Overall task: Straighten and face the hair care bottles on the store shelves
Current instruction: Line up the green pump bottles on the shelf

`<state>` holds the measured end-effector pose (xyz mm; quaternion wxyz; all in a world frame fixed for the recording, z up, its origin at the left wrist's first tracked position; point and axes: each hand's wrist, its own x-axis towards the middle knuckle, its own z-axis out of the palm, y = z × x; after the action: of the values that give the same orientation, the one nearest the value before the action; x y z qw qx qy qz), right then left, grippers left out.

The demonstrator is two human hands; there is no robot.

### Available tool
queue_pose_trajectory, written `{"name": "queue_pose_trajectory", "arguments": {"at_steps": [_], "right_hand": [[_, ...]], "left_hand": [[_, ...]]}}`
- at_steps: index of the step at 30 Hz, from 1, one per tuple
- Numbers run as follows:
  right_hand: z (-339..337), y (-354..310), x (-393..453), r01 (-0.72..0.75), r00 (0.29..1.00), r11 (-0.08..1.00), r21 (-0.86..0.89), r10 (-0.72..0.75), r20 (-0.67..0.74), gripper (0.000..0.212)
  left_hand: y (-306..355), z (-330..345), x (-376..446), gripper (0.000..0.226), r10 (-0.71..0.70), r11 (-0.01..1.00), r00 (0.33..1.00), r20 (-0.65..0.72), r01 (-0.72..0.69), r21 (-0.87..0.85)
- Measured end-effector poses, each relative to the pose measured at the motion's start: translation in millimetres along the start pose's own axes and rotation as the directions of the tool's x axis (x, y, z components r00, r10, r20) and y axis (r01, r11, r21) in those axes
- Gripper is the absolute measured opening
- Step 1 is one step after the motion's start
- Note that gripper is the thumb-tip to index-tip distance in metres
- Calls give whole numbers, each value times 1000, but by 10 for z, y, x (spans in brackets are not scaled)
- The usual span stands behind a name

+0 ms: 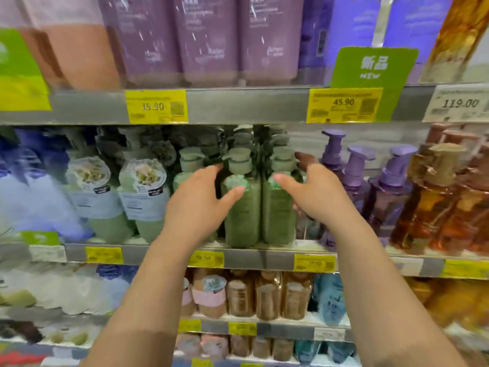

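Behind both hands [197, 200], green bottles [242, 210] blur.

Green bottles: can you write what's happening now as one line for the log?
shelf: middle | left hand: open, thumb on front green bottle | right hand: open, beside second green bottle | grasp: none yet

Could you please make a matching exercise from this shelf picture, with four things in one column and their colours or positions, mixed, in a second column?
Things:
1. pump bottles between the two hands
2. pump bottles right of the right hand
3. NEW sign
4. price tag reading 119.00

Descriptions:
A. white, on the upper shelf edge at far right
B. purple
C. green bottle, grey-green pump
D. green with white lettering

Pairs: 1-C, 2-B, 3-D, 4-A

The left hand and right hand are both open, fingers spread around the green bottles.
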<state>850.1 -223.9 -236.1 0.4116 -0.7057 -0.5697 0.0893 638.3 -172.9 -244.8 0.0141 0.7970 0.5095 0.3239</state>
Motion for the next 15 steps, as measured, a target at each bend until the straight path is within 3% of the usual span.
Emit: {"name": "queue_pose_trajectory", "arguments": {"at_steps": [5, 10, 15], "right_hand": [[-48, 8, 33, -12, 1000, 997, -71, 14, 26, 51], [-93, 6, 4, 1, 1000, 996, -87, 1, 18, 46], [-116, 21, -46, 45, 999, 983, -178, -45, 2, 57]], "left_hand": [[-48, 27, 99, 82, 64, 998, 992, 105, -63, -12], [-30, 31, 123, 70, 78, 997, 989, 129, -75, -26], [58, 76, 96, 60, 131, 987, 990, 46, -135, 86]]}}
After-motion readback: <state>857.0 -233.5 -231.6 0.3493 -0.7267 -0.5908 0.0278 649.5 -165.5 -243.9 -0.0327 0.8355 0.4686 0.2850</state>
